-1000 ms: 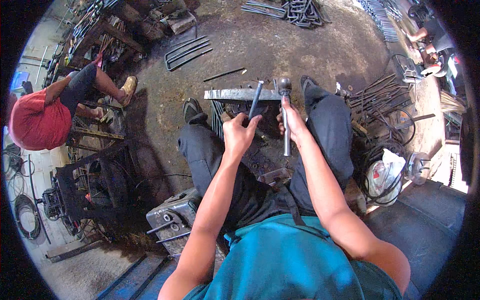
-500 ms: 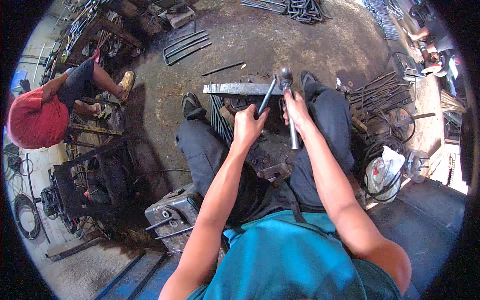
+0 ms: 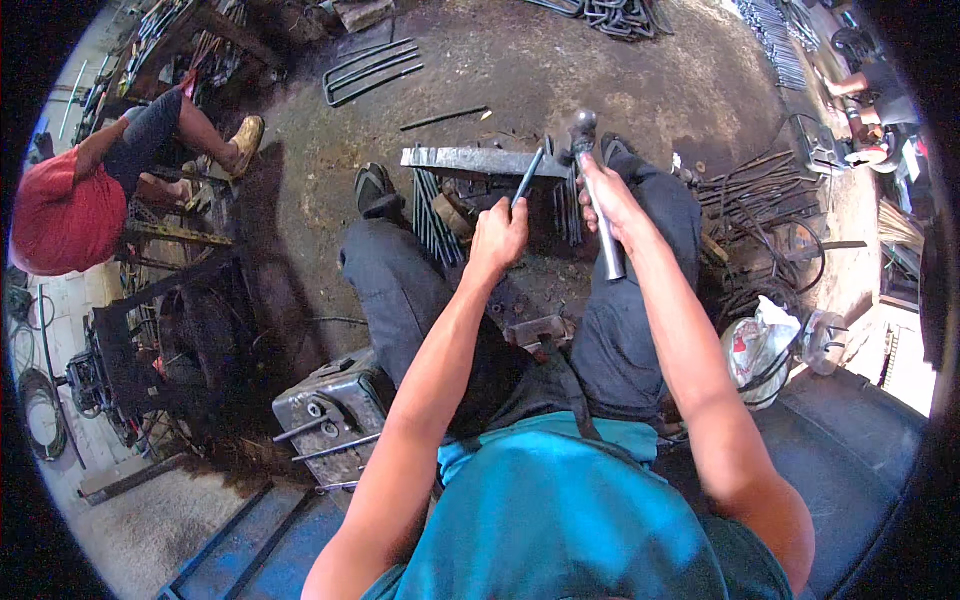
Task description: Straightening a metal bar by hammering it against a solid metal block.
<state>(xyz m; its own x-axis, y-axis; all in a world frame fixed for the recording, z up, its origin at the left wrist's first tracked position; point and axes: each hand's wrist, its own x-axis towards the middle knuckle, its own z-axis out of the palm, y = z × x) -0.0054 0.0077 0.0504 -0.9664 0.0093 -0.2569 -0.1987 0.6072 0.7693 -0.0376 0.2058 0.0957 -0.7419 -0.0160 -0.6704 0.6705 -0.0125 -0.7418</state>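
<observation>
My left hand (image 3: 501, 238) is closed around a thin metal rod (image 3: 530, 173) that slants up and right. The rod's far tip is near the right end of a pale, flat metal block (image 3: 470, 159) set in front of my knees. My right hand (image 3: 614, 206) grips the metal handle of a ball-headed hammer (image 3: 583, 124). Its head is raised just right of the block, and the handle's butt points back toward me. Several straight rods (image 3: 432, 220) lean beneath the block's left side, between my legs.
A grimy metal box (image 3: 335, 405) with rods on it is by my left thigh. Bent U-shaped rods (image 3: 372, 75) and a short bar (image 3: 445, 118) lie on the floor ahead. At left sits a person in a red shirt (image 3: 70, 220). Piled rods (image 3: 755, 190) lie at right.
The hammer has moved slightly right and its head a little upward, still in my right hand. My left hand still holds the rod, with its tip near the block. The whole view has shifted slightly.
</observation>
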